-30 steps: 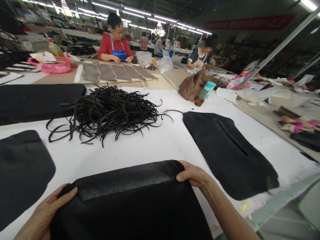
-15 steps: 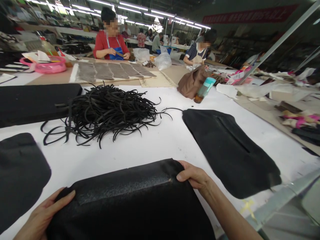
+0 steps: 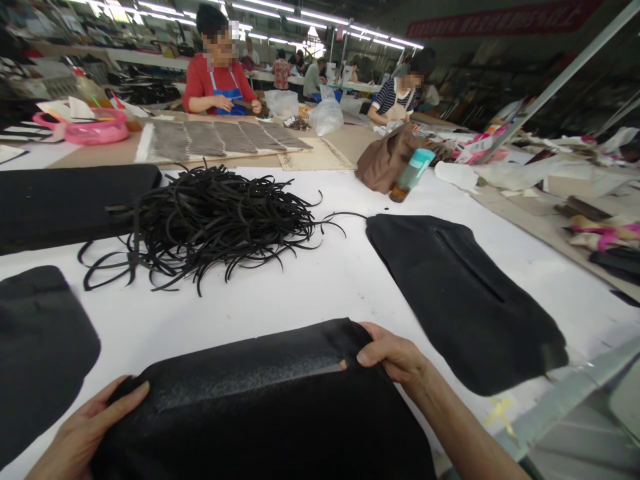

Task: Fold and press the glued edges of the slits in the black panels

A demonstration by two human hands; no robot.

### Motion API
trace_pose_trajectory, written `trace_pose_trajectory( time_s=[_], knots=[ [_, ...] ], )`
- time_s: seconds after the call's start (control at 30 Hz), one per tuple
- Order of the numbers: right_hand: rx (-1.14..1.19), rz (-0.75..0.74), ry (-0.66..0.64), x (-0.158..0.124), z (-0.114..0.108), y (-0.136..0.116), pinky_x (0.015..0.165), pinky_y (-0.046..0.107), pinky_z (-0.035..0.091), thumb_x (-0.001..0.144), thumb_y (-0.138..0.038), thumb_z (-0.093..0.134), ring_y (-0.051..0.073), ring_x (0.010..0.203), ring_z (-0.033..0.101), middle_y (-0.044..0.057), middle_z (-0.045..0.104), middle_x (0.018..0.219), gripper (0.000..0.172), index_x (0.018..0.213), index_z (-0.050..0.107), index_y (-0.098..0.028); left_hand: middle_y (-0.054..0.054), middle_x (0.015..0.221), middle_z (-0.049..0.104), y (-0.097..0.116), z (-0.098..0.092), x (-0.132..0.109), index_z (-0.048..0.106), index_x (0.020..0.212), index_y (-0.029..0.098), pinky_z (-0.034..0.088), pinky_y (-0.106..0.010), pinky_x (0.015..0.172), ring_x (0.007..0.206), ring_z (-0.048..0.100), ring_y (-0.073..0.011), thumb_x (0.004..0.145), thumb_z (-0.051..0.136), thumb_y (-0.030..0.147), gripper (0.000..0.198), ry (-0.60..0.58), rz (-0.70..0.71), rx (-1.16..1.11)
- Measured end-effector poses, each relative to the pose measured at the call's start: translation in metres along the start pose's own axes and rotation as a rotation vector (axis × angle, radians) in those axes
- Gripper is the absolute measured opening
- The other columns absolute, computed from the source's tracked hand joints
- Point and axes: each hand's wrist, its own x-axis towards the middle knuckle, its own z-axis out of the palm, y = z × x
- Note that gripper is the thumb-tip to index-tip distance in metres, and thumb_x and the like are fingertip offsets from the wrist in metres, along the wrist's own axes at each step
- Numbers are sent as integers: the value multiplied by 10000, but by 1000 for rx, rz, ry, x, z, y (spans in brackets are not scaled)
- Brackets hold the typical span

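Both hands grip a black leather-like panel [image 3: 270, 427], held up at the front edge of the white table. My left hand [image 3: 95, 423] pinches its left edge, thumb on top and fingers underneath. At the upper right corner, my right hand [image 3: 393, 353] holds it the same way. A long slit runs across the panel below a grey, speckled band [image 3: 235, 373]; near my right thumb the slit gapes, and a bit of fingertip shows through. To the right lies another black panel [image 3: 465, 307] with a similar slit. One more black piece [image 3: 45, 360] lies at the left.
A heap of narrow black strips [image 3: 220, 220] sits mid-table, beside a thick black stack [image 3: 75, 200]. Farther back are a pink basket [image 3: 97, 130], a brown bag [image 3: 383, 160] and a teal-lidded bottle [image 3: 413, 175]. Two co-workers sit across. A metal rail [image 3: 575, 393] borders the right side.
The slit has opened wider near my right thumb, and a fingertip shows more clearly through it. Both hands keep their hold on the panel. The view has shifted slightly.
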Motion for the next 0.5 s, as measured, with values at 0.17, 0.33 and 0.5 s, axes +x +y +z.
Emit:
trace_pose_trajectory(
  time_s=[0.17,0.33,0.5],
  knots=[
    [-24,2,-7,1,0,1,594,233,491,525,-74,649,150,634,621,71,688,779,423,946,620,-95,73,582,656,-1,0,1,587,734,298,529,-221,421,503,622,-193,318,832,308,483,18,7,-7],
    [-21,-26,-72,3,8,4,561,203,422,548,-182,691,119,634,557,37,616,778,361,890,610,-100,72,688,684,-3,-3,3,589,762,297,557,-248,486,569,645,-212,330,840,316,500,-37,4,-9],
    [12,-128,-51,3,13,11,611,212,399,686,-412,668,113,667,510,17,580,748,331,863,618,-136,85,689,677,-8,-9,8,595,823,298,547,-215,488,595,646,-192,329,848,314,556,-1,-4,-22]
  ],
)
